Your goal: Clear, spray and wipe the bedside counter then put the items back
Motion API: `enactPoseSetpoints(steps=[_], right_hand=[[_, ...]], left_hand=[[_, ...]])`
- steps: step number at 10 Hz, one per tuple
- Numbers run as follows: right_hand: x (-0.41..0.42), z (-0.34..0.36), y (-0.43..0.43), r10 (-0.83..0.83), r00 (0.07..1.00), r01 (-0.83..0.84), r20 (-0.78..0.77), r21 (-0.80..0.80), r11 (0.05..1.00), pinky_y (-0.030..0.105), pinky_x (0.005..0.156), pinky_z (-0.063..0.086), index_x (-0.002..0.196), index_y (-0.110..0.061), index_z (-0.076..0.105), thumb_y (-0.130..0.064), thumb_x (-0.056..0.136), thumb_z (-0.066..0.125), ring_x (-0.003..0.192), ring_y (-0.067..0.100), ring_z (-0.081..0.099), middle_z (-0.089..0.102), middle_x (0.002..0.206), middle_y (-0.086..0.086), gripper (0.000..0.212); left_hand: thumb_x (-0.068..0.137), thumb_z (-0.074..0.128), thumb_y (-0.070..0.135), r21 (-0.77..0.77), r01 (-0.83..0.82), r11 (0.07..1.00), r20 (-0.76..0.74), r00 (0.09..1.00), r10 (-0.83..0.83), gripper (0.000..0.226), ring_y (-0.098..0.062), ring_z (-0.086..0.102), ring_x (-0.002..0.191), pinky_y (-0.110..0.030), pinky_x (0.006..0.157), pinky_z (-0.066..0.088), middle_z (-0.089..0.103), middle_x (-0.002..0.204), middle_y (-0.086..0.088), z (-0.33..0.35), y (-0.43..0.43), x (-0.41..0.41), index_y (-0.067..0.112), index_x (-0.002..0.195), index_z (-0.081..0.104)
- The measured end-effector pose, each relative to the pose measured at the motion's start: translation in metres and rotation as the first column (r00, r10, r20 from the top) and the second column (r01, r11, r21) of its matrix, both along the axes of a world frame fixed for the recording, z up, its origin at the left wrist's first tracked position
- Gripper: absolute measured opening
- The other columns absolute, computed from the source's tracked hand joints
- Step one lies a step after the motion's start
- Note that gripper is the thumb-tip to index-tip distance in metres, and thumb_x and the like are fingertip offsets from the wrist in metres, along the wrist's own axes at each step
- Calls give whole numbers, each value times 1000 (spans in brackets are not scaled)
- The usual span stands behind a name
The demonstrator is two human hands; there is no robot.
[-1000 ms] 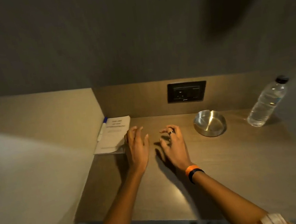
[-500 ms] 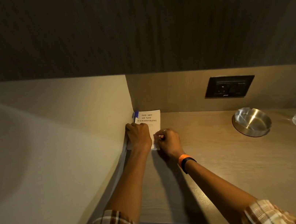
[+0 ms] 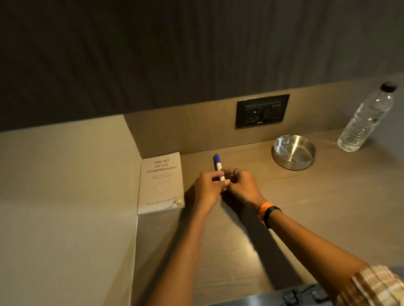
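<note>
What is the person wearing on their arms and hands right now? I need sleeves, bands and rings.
Both forearms are bare, with brown, white and tan plaid sleeves rolled up near the elbows. The right wrist carries an orange band next to a black band. The right hand has a ring on one finger. The left hand shows no ring or band.

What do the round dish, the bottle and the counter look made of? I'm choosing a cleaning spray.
The round dish looks like brushed steel: silvery, with soft streaked glare. The bottle seems to be clear thin plastic, see-through and ribbed, with a dark cap. The counter shows printed-looking wood grain with a satin sheen, probably laminate, though veneer is possible.
</note>
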State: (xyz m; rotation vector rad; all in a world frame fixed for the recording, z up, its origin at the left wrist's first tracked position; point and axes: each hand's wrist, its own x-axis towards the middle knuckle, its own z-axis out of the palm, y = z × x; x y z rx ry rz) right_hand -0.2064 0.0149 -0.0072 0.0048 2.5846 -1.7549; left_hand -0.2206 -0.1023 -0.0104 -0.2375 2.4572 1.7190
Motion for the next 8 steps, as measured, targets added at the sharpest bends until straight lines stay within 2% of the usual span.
enactPoseSetpoints(steps=[1,2,3,4,5,6,7,8], right_hand=[[4,1,32,63,998,-61,-12,118,991,32,95,55,114,-12,73,7,78,58,103,20,72,77,103,5,44],[7,2,42,106,994,-106,7,127,986,23,96,54,119,-14,72,9,76,58,105,15,71,77,106,2,50],[9,-3,45,121,992,-123,17,118,985,23,100,51,121,-15,70,9,81,62,106,10,69,75,112,-2,47],[8,-7,44,102,994,-105,27,133,986,21,103,48,124,-12,67,8,86,62,107,8,64,72,116,0,44],[13,-8,42,97,995,-98,19,148,984,21,103,47,126,-9,65,9,86,62,112,14,65,71,120,4,44],[19,-6,41,61,998,-51,-29,257,965,25,106,43,130,-9,62,6,86,60,121,23,60,68,128,9,47],[48,-6,53,46,993,26,-111,574,818,39,115,34,140,-16,53,-18,95,56,135,23,41,52,145,6,46],[118,-13,78,43,995,34,-90,711,702,37,111,38,142,-25,47,-52,95,48,133,18,39,42,146,0,54]], left_hand=[[82,74,-6,43,97,994,-8,995,-97,46,-20,65,115,-34,99,56,62,136,-8,-10,21,5,6,126,66],[79,73,-13,40,121,992,-29,992,-120,50,-22,63,117,-40,97,57,59,136,-9,-12,27,8,5,125,66],[77,76,-10,-116,128,985,-104,985,-140,49,-21,66,110,-38,95,58,64,126,-9,-12,31,8,9,121,69],[79,75,-9,-250,98,963,-166,976,-142,49,-21,65,108,-35,97,56,65,126,-11,-8,33,11,7,124,68],[81,75,-5,-319,108,942,-175,970,-171,51,-22,63,112,-35,101,53,63,130,-11,-7,34,12,7,129,64],[84,75,3,-397,110,911,-184,963,-197,55,-22,59,119,-34,105,49,59,136,-10,-7,35,19,8,136,58],[94,63,37,-608,30,793,-265,934,-238,62,-21,45,136,-38,112,43,45,149,-5,-15,37,41,17,148,40],[92,37,65,-754,-76,653,-336,898,-283,82,-23,15,153,-45,124,19,14,165,-3,-18,36,66,22,158,12]])
